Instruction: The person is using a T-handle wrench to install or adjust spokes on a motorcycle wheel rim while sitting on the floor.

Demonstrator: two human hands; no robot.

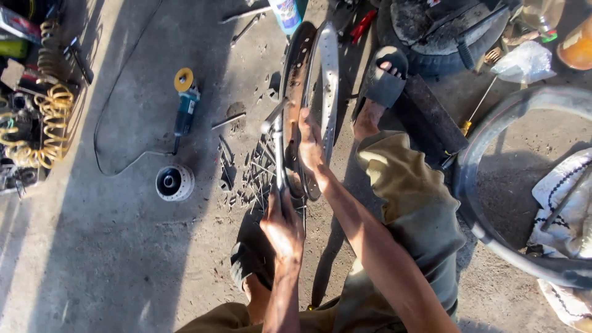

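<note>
A person sits on the concrete floor (123, 259) and holds a metal wheel rim (325, 74) that stands up on its edge between their legs. The rim is thin and shiny on one side and rusty on the other.

The left hand (283, 225) is at the near end of the rim. Its fingers are curled shut around a thin metal bar (277, 154) that lies against the rim. The right hand (310, 145) is a bit farther up. Its fingers are wrapped over the rim's edge and hold it tight. I cannot tell just where the bar ends, because the rim and the hands hide part of it.

A heap of loose spokes (250, 176) lies on the floor just beside the rim, on its left. A round wheel hub (174, 182) sits near them. Farther off is an angle grinder (184, 102) with a yellow disc, and its black cable (108, 142) curls over the floor. Yellow coiled hoses (46, 132) lie at the left edge.

The person wears olive trousers (407, 197) and dark sandals. One foot in a sandal (383, 77) rests beside the rim on the right. A black rubber tyre (493, 203) lies on the right side, and a white patterned cloth (570, 191) lies in it.
</note>
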